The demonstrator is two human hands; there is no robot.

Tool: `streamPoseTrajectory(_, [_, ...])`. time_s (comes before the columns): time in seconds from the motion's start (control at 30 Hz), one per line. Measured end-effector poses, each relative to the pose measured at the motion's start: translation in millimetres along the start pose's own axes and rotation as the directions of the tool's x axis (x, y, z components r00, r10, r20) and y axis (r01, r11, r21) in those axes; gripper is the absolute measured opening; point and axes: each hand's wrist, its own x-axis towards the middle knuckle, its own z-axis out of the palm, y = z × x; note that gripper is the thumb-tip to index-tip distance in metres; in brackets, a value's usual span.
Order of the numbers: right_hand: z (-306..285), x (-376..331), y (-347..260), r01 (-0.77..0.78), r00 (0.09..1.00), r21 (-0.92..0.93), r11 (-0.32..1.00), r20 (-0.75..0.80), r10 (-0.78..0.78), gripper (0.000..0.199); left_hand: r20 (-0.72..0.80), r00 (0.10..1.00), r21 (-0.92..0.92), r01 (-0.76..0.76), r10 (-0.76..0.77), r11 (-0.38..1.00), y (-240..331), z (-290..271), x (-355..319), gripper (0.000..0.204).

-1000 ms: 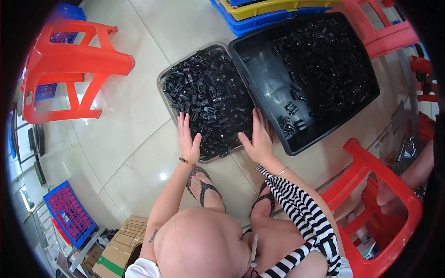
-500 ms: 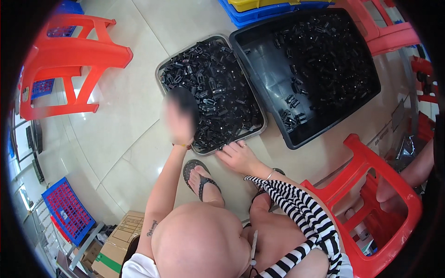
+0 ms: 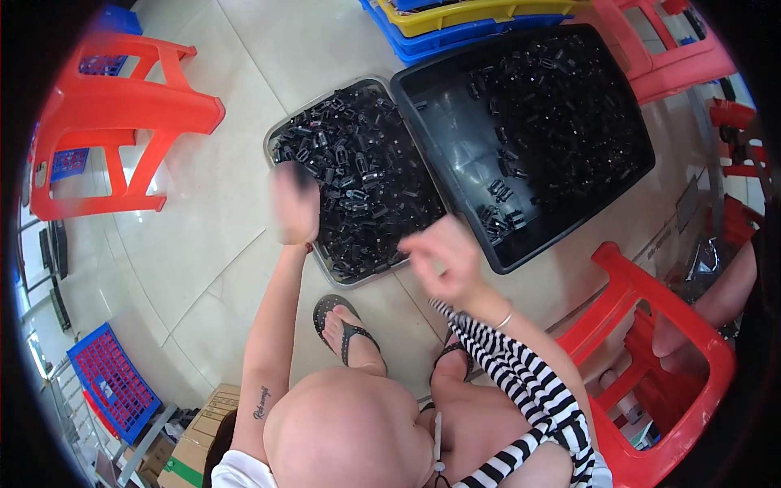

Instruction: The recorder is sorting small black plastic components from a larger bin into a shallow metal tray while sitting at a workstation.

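My left hand (image 3: pixel 297 213), smeared by motion, is over the left rim of a shallow metal tray (image 3: pixel 272 134). A dark blurred patch lies at its fingers; whether it is something held I cannot make out. Many small black plastic parts (image 3: pixel 362 175) fill the tray, some with a narrow open frame shape. My right hand (image 3: pixel 451 259) hovers by the tray's near right corner, slightly blurred. Its fingers are bent with a gap between thumb and fingers, and nothing shows in them.
To the right stands a larger black bin (image 3: pixel 521 264) with more black parts heaped mostly in its right side. Blue and yellow trays (image 3: pixel 480 18) are stacked behind it. Red stools stand at the left (image 3: pixel 138 102) and right (image 3: pixel 708 342). A cardboard box (image 3: pixel 203 431) sits lower left.
My right hand has lifted off the tray's near edge and moved up and right, its fingers bending. My left hand has shifted slightly left and stays at the tray's left side.
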Motion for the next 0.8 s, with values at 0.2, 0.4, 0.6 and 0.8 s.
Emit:
streamPoseTrajectory(0.2, [-77,93,98,-0.202,0.975,-0.529,0.824,-0.186,0.120,0.022,-0.008,1.000,-0.043,-0.023,0.023,0.999,14,9,7,0.068])
streamPoseTrajectory(0.4, [-197,120,169,-0.466,0.878,-0.805,0.366,-0.474,0.075,0.038,-0.062,0.998,-0.234,-0.020,0.005,0.972,25,10,9,0.063])
streamPoseTrajectory(0.6, [-306,98,179,-0.599,0.790,-0.745,0.292,-0.610,0.062,0.041,-0.026,0.995,-0.814,0.036,-0.097,0.579,3,14,20,0.066])
streamPoseTrajectory(0.8, [-316,90,173,-0.767,0.620,-0.622,0.161,-0.650,0.440,0.050,0.032,0.994,-0.866,0.080,-0.104,0.493,12,26,17,0.066])
